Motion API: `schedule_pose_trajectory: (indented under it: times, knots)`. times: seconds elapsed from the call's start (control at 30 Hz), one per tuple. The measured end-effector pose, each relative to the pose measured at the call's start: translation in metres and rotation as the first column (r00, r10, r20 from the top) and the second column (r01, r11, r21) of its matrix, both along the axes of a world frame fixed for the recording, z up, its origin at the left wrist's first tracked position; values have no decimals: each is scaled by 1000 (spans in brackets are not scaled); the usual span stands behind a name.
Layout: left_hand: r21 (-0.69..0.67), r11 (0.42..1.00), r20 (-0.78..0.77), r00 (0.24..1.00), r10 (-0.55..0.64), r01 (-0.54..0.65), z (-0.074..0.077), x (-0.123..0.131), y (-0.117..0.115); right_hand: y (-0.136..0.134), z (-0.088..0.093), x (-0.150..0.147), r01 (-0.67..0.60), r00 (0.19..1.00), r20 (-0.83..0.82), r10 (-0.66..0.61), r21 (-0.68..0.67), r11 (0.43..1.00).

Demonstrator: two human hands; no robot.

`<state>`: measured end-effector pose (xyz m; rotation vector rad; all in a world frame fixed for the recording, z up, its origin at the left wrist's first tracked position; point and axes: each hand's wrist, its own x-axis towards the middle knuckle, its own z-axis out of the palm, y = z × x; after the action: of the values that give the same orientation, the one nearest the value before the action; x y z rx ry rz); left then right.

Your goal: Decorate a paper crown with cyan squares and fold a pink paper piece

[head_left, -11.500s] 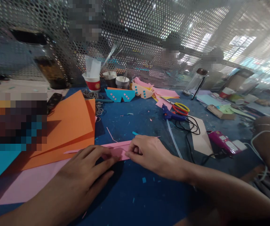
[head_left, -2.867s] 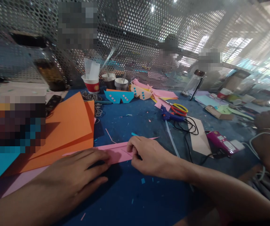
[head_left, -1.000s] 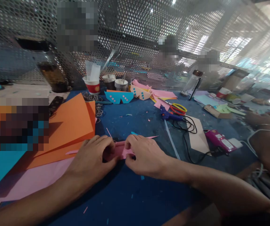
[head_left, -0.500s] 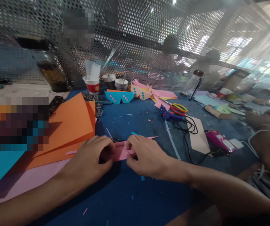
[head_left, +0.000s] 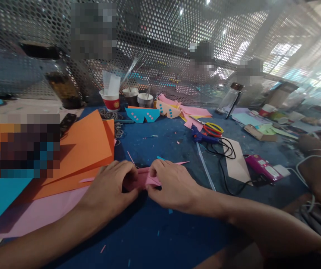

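Between both my hands is a folded piece of pink paper (head_left: pixel 142 178), held low over the blue table (head_left: pixel 155 239). My left hand (head_left: pixel 118 181) pinches its left part with curled fingers and thumb. At the other end, my right hand (head_left: pixel 168 183) is closed on the paper, fingertips above and thumb below. Part of the paper is hidden behind my fingers. Thin pink scraps stick out beside the hands. Left of my left hand lie sheets of orange paper (head_left: pixel 84 142) over a pale pink sheet (head_left: pixel 51 209).
A blue glue gun (head_left: pixel 203 137) with a black cord lies ahead to the right, near yellow and red scissors (head_left: pixel 213 129). Behind stand a blue paper cutout (head_left: pixel 143 115) and a red-white cup (head_left: pixel 111 101). A purple box (head_left: pixel 264 168) and another person's arm (head_left: pixel 317 160) are at right.
My hands have drawn slightly closer together, and the pink paper between them looks more folded over. The rest of the table looks the same.
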<state>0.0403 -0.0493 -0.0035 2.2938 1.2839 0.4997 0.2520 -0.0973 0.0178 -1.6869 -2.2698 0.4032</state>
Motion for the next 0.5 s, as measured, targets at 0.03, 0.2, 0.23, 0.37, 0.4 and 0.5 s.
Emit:
schedule_pose_trajectory:
  times: [0.03,0.2,0.23,0.37,0.4,0.5]
  knots:
    - [-6,1000,1,1000,2,-2,0,0,0,0,0,0,3,1000,0,-3,0,1000]
    - [-25,1000,24,1000,-1,2,0,-1,0,-1,-2,-3,12,1000,13,-13,30,999]
    - [-24,1000,25,1000,-3,4,-1,-1,0,-1,-2,-4,14,1000,15,-14,29,999]
    - [0,1000,15,1000,1,-1,-2,-2,1,0,0,-3,13,1000,3,-13,11,1000]
    - [5,1000,14,1000,1,-1,-3,-3,1,0,1,-3,10,1000,0,-10,2,1000]
    - [16,1000,29,999,-12,11,-6,-6,1,1,2,1,-7,1000,-9,7,-32,999]
